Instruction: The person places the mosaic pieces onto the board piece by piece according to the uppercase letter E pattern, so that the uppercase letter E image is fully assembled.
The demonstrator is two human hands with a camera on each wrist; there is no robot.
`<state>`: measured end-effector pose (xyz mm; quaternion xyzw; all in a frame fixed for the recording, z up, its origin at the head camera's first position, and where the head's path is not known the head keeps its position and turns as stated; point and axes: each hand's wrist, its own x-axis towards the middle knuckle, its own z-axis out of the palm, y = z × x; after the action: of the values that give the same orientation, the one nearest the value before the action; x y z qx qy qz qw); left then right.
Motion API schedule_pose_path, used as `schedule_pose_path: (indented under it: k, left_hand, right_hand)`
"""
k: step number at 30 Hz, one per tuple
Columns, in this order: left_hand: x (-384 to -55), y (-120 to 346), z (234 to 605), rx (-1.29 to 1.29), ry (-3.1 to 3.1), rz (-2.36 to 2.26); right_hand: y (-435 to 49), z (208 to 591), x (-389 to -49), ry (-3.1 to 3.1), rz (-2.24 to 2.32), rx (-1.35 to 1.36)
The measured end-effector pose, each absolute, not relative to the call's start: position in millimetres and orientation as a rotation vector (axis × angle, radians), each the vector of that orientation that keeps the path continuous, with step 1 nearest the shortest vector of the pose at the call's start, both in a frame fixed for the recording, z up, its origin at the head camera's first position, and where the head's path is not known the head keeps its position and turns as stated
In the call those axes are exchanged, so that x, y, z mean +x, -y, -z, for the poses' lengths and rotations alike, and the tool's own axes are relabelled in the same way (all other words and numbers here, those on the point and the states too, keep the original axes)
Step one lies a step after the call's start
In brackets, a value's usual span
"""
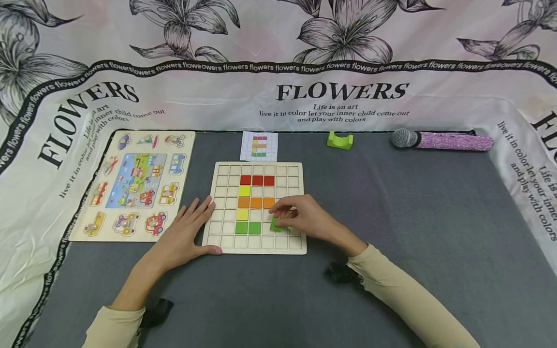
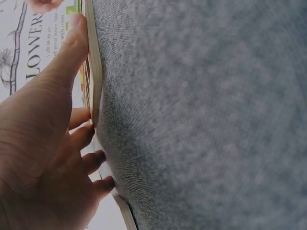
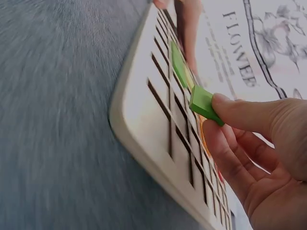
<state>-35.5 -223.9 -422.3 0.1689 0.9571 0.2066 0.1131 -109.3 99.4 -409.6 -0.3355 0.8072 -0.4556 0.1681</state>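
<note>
A wooden grid board [image 1: 289, 244] lies on the grey cloth with coloured square tiles in its cells. Three red tiles [image 1: 257, 180] form the top row and three orange tiles [image 1: 256, 202] a middle one, with a yellow tile [image 1: 244, 191] between them and another below. Two green tiles [image 1: 248, 227] sit side by side in the lowest row. My right hand [image 1: 300, 215] pinches a green tile [image 3: 204, 104] between thumb and fingers, above the cells right of that pair. My left hand [image 1: 184, 239] rests at the board's left edge, fingers spread, thumb at the near-left corner.
Left of the board lies a picture puzzle board [image 1: 178, 140] with vehicles. A small pattern card [image 1: 271, 140] lies just behind the grid. Further right are a light green holder [image 1: 340, 140] and a glittery pink microphone [image 1: 452, 141]. A flower-printed sheet [image 1: 256, 46] borders the cloth.
</note>
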Motion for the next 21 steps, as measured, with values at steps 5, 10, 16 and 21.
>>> schedule_pose_path:
  k: [5,10,16,21]
  left_hand:
    - [-35,223,422,0.497,-2.802,-0.609]
    - [-36,224,423,0.500,-2.801,-0.604]
    - [-36,224,424,0.506,-2.801,-0.609]
    - [-36,224,424,0.504,-2.802,-0.606]
  right_hand:
    - [-84,417,-107,-2.290,1.279,-1.020]
    - [-78,419,-103,-2.336,1.222,-1.064]
    - [-76,419,-98,-2.379,1.180,-1.078]
    - [-75,420,-95,-2.402,1.144,-1.077]
